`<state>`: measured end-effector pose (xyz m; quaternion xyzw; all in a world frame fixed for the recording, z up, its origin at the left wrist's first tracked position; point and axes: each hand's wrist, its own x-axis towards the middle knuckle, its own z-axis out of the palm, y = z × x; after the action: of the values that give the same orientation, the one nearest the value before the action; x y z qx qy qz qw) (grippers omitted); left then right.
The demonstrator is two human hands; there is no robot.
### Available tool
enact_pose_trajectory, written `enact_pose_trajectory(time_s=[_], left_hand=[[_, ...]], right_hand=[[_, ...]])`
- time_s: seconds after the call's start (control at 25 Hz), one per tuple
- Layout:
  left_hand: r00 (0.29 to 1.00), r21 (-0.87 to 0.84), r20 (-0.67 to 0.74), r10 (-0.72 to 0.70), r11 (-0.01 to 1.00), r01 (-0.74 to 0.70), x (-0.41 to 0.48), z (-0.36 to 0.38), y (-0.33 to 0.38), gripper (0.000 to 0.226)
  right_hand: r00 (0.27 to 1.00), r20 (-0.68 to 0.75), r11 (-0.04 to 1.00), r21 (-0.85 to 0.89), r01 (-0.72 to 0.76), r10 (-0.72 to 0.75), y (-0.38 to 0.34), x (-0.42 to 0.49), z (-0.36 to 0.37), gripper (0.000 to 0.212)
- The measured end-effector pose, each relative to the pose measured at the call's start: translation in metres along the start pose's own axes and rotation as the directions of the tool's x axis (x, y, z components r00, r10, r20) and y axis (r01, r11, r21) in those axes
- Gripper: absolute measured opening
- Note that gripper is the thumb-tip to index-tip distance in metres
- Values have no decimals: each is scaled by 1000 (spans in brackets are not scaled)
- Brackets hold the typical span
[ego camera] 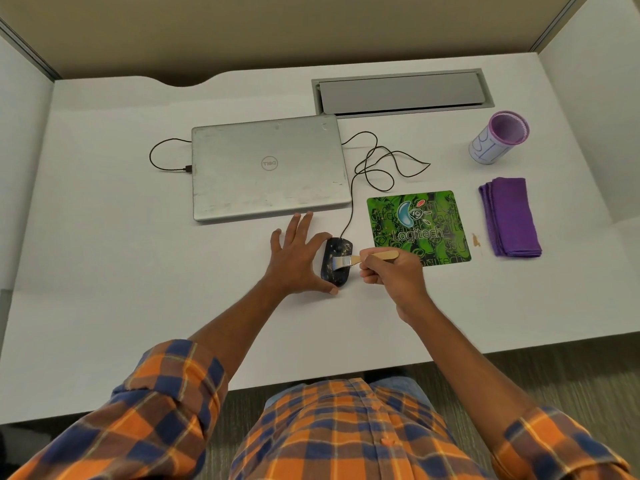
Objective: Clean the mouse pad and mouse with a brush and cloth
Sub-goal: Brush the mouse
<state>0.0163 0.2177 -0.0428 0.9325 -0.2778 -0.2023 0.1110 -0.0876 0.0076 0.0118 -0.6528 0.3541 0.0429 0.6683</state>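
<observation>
open desk (104,237) left of laptop (268,168); cable (377,161) loops lie between laptop, mouse pad (419,228)

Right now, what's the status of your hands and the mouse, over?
Left hand steadies mouse, thumb and forefinger pinching it. Right hand grips brush, bristles on speckled mouse. Cloth folded beside mouse pad, untouched. Nothing in the way.

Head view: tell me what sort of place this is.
Probably an office cubicle: partition panels enclose the white desk, which has a built-in cable hatch and a closed laptop on it.
</observation>
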Motion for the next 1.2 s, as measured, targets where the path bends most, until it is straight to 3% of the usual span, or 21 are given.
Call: enact_pose_trajectory(time_s=[0.28,0.6,0.88,1.0,1.2], left_hand=[[1000,-4,15,22,1000,-22,3,1,0,127],[999,-10,27,23,1000,-23,5,2,-2,128],[999,-12,21,24,1000,-23,4,3,-3,128],[999,-1,19,27,1000,-27,5,4,-2,127],[999,6,9,33,999,-33,5,5,-2,128]], right_hand=[[1000,-17,1000,-29,-6,5,7,6,-12,15],[1000,-14,997,74,-6,7,4,10,-16,10],[1000,-5,1000,16,-5,5,9,15,-12,12],[999,-37,999,24,28,-27,11,12,-22,14],[995,37,996,-10,92,-91,21,0,-11,12]])
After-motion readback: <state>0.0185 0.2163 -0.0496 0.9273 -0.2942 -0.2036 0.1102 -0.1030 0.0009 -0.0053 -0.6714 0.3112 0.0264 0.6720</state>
